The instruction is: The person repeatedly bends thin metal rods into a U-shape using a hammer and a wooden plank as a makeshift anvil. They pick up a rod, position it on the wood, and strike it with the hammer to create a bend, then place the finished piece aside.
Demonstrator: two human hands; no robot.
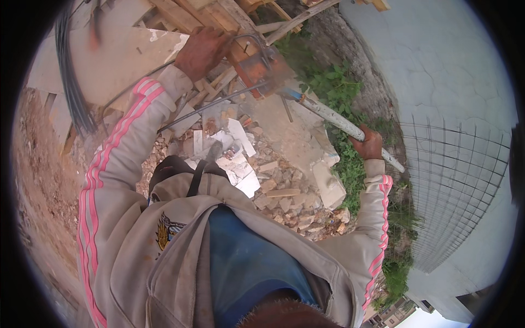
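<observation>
My right hand [367,143] is wrapped round a whitish pipe [333,117], which slants up to the left. Its blue far end [294,94] meets a rust-orange metal block [256,72] on the wooden bench; motion blurs this spot. At the block's left, my left hand [202,52] is closed on a thin steel rod, fingers curled over the bench edge. A bent part of the rod [252,37] loops past the fingers towards the block. Another straight length of rod [210,107] runs from the block down to the left. The exact joint of pipe and block is smeared.
Broken masonry and rubble [284,188] cover the ground below. Wooden planks [180,16] lie at the top, and a bundle of steel rods [68,76] hangs at left. Green plants [342,87] grow along the pale wall [437,71], where wire mesh [454,180] leans.
</observation>
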